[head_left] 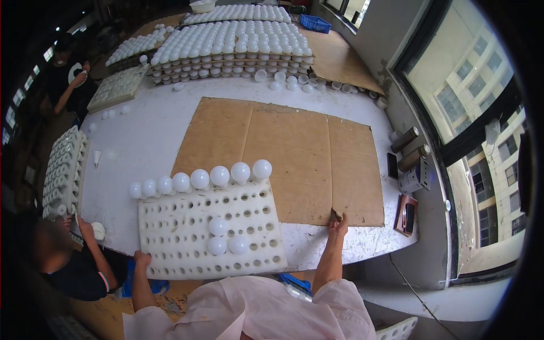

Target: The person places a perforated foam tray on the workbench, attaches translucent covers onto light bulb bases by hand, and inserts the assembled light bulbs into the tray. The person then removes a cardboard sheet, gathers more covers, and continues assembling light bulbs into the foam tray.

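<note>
Nearest is the wearer's pale pink shirt [249, 306], just on the near side of a white foam tray [175, 238], my landmark. The tray is pocked with rows of holes. I see the left hand [142, 258] clenched on the tray's left edge, by the near corner; its fingertips are hidden. To the right of the tray, the right hand [338, 224] grasps the near edge of a flat cardboard sheet [294, 158], which reaches from under the tray to beyond it.

On the tray, three white bulbs [238, 245] cluster near the middle, and a row of eight more [199, 179] lines its far edge.

Left of the tray, a co-worker [85, 266] in dark clothes sits beside an upright stack of trays [62, 170]. A lone bulb [97, 159] lies beyond the tray's far left corner. Well to the tray's right are a reddish-brown notebook [401, 214] and a dark phone [392, 165].

Farthest beyond the tray, I make out stacked layers of bulbs [232, 42] and a blue crate [315, 23].
</note>
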Tool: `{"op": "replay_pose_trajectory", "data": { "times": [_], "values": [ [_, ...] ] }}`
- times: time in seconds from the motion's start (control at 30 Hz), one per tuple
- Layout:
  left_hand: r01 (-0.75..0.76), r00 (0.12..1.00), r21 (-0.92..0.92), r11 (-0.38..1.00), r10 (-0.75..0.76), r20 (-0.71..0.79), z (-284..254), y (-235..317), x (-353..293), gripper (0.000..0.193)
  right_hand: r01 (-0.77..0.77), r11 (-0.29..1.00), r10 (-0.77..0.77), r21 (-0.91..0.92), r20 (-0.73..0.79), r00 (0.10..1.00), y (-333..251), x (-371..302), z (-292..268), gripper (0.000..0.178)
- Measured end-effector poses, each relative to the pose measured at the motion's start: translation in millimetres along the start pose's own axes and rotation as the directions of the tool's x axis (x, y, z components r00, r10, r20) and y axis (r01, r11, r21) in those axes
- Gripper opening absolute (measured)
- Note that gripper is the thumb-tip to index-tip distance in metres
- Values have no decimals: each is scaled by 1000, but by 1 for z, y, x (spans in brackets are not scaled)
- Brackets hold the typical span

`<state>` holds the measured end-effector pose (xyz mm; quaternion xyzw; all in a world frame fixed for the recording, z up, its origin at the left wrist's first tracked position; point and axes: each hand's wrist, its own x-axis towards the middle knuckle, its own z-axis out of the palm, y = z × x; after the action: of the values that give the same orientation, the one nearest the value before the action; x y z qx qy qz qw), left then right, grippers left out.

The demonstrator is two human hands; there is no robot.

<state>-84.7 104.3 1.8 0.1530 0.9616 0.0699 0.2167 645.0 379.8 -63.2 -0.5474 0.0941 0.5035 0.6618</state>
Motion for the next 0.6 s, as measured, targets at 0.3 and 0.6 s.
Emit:
{"op": "replay_pose_trajectory", "data": {
  "times": [0.3, 0.6],
  "values": [
    [-16, 999, -12, 1000, 17, 36, 17, 9, -4, 40, 161, 981, -166, 106, 37, 985, -13, 69, 11, 31],
    [85, 995, -2, 996, -84, 45, 19, -2, -11, 42, 412, 910, -411, 49, 234, 881, -50, 24, 89, 30]
  ]
}}
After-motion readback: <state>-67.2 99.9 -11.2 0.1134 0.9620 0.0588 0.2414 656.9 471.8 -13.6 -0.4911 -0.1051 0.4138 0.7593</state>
